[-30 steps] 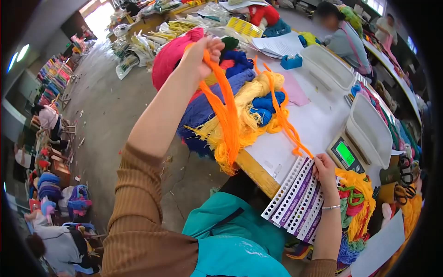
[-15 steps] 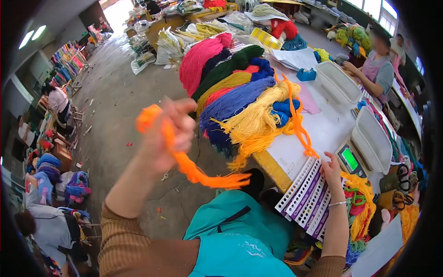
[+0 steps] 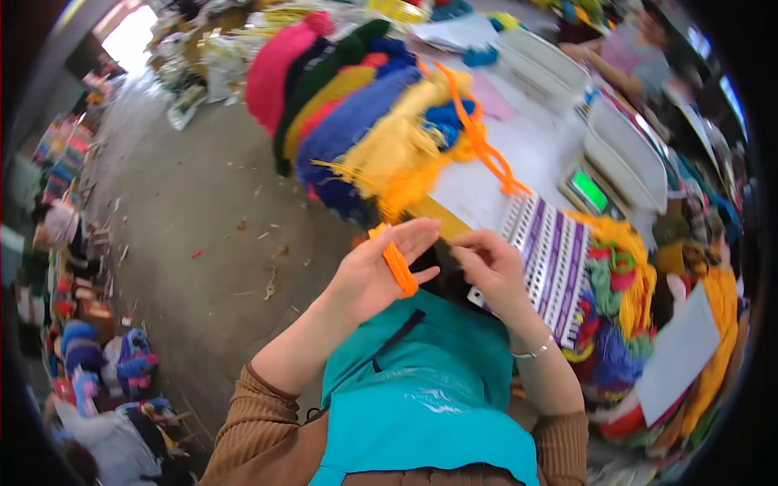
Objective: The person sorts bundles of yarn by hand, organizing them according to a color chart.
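Flat and palm up, my left hand has its fingers spread, and a band of orange yarn lies across it. Just to the right, my right hand is pinched near the left fingertips; what is between its fingertips is too small to tell. Beside my right hand, white and purple cards with rows of holes lie on the table corner. Behind the hands are skeins of pale yellow, blue and pink yarn. Another orange strand lies over blue yarn.
On the white table stand a scale with a green display and white plastic trays. A person is at the far right side. Mixed yarn and a white sheet are at the right.
My left hand has come down and right, opening from its hold on the orange yarn, which now lies across it. My right hand has left the cards and moved toward it. The view has shifted.
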{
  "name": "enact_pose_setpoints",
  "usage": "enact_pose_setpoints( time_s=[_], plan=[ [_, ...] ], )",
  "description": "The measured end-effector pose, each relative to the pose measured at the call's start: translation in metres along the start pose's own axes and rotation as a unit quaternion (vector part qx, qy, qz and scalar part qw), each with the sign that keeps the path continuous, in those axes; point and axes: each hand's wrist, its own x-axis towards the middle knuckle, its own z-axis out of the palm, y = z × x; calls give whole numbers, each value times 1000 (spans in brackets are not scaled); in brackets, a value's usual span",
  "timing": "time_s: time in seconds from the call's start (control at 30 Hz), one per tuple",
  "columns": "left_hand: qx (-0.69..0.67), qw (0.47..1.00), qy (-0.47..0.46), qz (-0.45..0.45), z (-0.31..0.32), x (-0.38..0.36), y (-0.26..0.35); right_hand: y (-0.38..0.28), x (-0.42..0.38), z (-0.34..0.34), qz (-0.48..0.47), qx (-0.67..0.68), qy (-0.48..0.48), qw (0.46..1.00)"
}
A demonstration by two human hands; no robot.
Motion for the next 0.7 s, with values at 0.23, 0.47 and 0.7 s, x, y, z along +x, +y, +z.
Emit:
enact_pose_setpoints(
  time_s=[0.23, 0.47, 0.7],
  plan=[
    [59, 995, -78, -24, 0, 23, -34, 23, -12, 24, 21, 102, -9, 994],
    [67, 992, -95, -56, -16, 25, -43, 38, -28, 24, 115, 306, 40, 944],
    [0, 994, -89, -64, -21, 28, -50, 48, -31, 19, 116, 396, 79, 907]
  ],
)
